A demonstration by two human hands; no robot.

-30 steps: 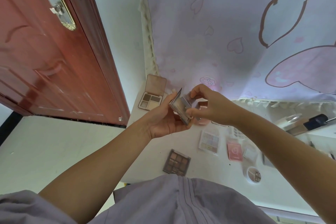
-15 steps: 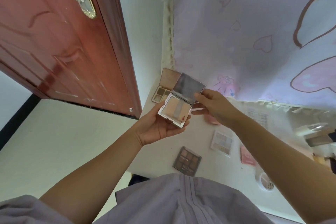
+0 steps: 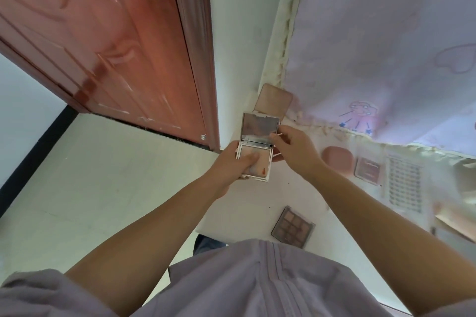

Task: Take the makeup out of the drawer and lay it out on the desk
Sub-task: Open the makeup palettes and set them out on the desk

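Holding: the left hand (image 3: pixel 233 162) grips an open white compact (image 3: pixel 256 153), with the thumb lying across the powder side so it will not slip.
Helping: the right hand (image 3: pixel 293 148) pinches the right side of the compact near the hinge, fingers curled, and it looks like it keeps the mirror lid standing up.
Place of the compact: up in the air, over the far left corner of the bench (image 3: pixel 257 203), not yet put down.
Behind it: a pink compact (image 3: pixel 274 100) stands open at the far left corner, just past the white one.
Near edge: a dark eyeshadow palette (image 3: pixel 292 226) lies flat close to the person's purple shirt (image 3: pixel 257 278).
Far side: a pink closed case (image 3: pixel 337 161) and a small square palette (image 3: pixel 367 171) lie next to each other by the curtain (image 3: pixel 373 46).
Guess: the lids are open so the colours can be seen.
Drawer: cannot be seen.
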